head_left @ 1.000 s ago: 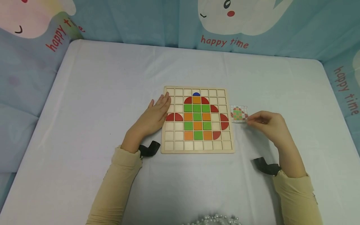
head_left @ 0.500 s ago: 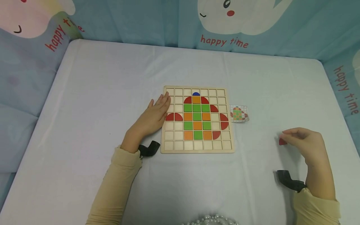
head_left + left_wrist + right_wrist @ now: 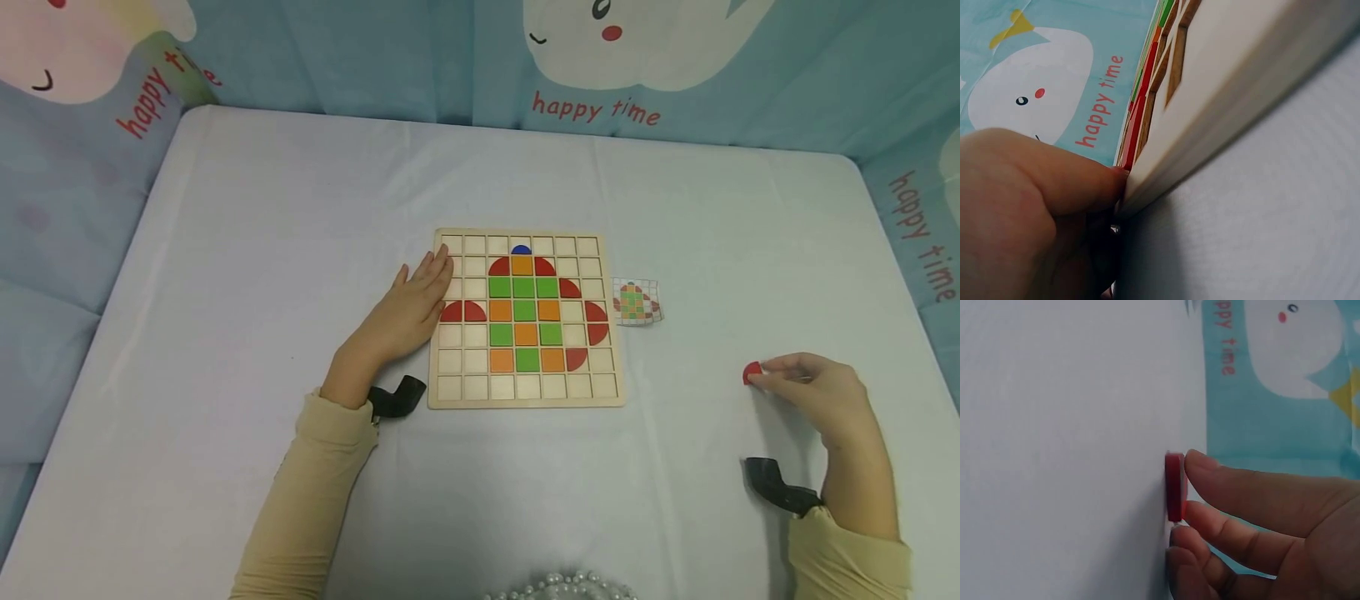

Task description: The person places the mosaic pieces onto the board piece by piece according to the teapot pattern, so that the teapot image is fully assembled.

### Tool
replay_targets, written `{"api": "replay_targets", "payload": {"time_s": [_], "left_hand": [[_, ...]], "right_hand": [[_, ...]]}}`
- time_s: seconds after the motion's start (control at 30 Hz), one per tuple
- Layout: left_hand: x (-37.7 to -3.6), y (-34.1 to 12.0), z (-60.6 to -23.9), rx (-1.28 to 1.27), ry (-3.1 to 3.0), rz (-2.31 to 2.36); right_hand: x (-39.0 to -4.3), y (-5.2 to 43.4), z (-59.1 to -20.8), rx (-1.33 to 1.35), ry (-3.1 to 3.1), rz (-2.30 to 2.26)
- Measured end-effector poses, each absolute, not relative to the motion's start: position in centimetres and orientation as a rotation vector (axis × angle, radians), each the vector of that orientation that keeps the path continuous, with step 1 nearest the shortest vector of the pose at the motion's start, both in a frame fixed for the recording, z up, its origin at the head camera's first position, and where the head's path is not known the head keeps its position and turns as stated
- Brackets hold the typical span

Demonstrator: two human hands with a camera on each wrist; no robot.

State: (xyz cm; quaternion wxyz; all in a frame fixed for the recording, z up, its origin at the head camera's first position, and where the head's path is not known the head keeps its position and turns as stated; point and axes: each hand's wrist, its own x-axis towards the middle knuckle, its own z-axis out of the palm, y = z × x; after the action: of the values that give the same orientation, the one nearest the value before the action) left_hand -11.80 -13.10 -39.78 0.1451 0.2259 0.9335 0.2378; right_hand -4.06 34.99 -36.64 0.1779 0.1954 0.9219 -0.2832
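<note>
Two hands: right (image 3: pixel 817 392) pinches red piece (image 3: pixel 752 373); left (image 3: pixel 408 304) rests on board edge (image 3: pixel 525 402)

Red piece (image 3: pixel 752 373): small, flat, pinched at the right hand's (image 3: pixel 817 396) fingertips, low over the table, well right of the board.
Board (image 3: pixel 525 396): wooden grid, flat, centre; coloured tiles seated.

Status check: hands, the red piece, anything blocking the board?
Left hand flat on board edge. Right hand pinching red piece, off board. Nothing between.
</note>
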Motion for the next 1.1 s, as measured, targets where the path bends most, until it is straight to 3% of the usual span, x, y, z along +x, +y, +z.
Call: {"api": "replay_targets", "payload": {"time_s": [1.1], "left_hand": [[-11.6, -13.2, -39.5, 0.648, 2.689, 0.691]], "right_hand": [[-6.2, 26.5, -35.8, 0.078, 2.636, -0.888]]}}
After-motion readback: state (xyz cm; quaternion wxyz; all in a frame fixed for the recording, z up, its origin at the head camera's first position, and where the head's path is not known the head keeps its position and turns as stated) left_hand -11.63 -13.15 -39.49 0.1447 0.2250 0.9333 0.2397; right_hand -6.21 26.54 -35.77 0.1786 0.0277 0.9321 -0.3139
